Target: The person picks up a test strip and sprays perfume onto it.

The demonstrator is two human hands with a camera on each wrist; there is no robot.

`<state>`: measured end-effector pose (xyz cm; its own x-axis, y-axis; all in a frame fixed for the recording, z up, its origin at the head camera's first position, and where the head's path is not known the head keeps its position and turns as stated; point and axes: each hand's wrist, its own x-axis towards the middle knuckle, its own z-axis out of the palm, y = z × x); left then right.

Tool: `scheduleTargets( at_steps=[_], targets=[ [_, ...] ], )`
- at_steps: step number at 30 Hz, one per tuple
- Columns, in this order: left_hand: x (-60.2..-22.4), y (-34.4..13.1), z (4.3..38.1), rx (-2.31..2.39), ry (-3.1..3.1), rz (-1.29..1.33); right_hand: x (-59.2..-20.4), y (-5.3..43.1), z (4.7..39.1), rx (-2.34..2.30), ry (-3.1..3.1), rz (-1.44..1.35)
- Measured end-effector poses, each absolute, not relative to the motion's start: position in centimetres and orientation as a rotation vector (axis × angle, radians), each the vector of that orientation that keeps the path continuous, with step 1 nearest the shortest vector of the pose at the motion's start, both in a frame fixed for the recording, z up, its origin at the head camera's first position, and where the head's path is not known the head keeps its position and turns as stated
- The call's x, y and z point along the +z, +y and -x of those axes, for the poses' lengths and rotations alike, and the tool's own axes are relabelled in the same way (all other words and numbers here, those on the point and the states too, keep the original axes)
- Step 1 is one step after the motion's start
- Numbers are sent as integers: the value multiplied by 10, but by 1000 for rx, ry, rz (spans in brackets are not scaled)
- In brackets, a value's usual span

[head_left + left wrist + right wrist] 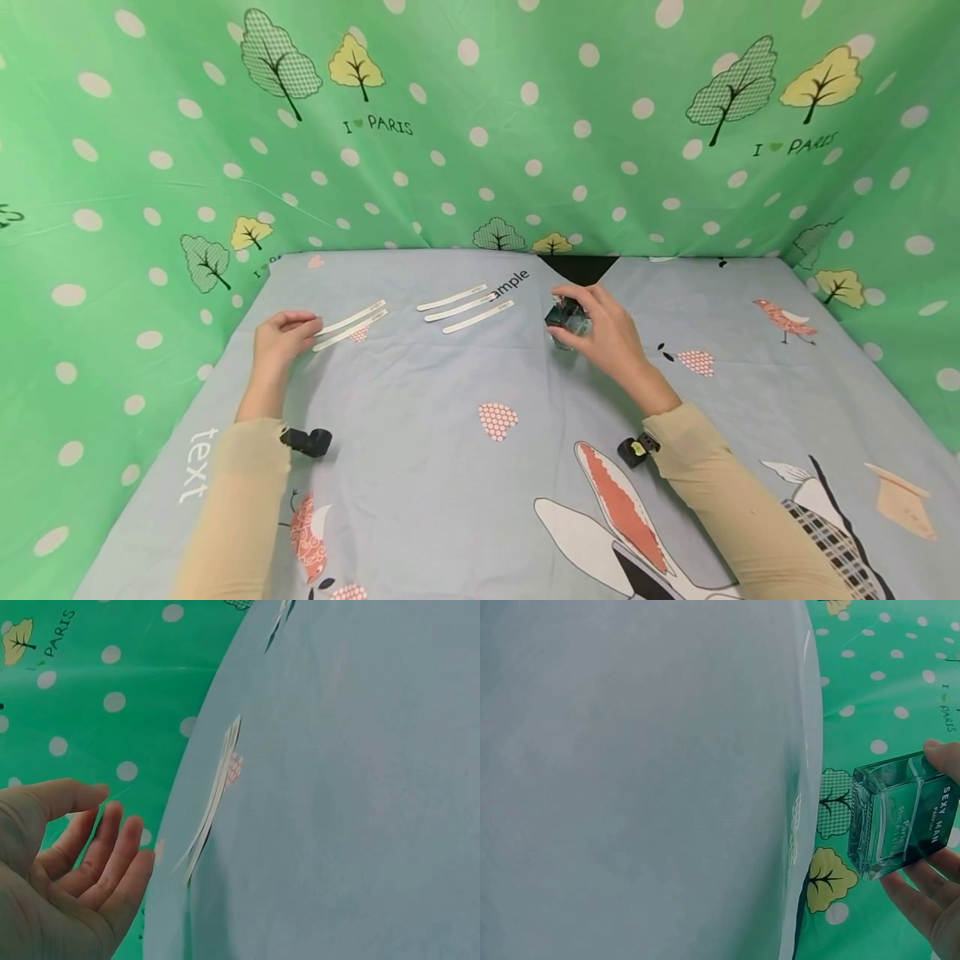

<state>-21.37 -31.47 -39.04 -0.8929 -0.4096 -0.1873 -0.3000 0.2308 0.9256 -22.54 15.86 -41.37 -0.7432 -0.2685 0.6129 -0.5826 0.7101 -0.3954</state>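
Observation:
My right hand (609,330) grips a square glass perfume bottle (567,323) with a dark teal top part, thumb on one side and fingers on the other. In the right wrist view the same bottle (900,817) shows white lettering that reads "SEXY MAN". At the left, my left hand (285,335) is beside two white paper test strips (349,330), its fingertips at their near ends. The left wrist view shows this hand (79,862) with loosely bent fingers and nothing between them, apart from the strips (214,799).
Three more white strips (465,308) lie side by side between the two hands. A grey-blue printed cloth (420,467) covers the table. Green dotted curtain (480,108) hangs behind the table and along both sides.

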Motion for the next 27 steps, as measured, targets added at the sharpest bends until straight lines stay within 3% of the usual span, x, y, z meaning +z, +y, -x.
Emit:
scheduleTargets(
  at_steps=[27],
  targets=[
    [-392,-289,229,-1758,-2435,-568,-414,159,226,809,-2373,-654]
  ],
)
